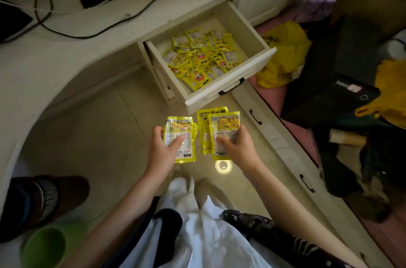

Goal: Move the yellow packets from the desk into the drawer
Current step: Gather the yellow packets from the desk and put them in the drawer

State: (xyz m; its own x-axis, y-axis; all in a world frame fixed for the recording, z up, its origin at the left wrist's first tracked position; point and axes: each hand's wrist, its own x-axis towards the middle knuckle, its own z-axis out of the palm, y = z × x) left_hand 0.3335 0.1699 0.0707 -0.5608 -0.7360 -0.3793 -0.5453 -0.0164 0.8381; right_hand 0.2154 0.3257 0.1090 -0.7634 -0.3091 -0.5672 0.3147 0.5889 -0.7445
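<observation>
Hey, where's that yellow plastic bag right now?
In the head view, the yellow plastic bag lies on the right side, just past the open drawer of yellow packets, beside dark clutter.

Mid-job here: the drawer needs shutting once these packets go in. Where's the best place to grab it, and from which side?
Take the dark handle on the drawer front, from the front and slightly below. It is a bar standing off the panel, so fingers can probably hook behind it. For closing, a flat push on the front panel should also do. Both the left hand and right hand hold packets now.
</observation>
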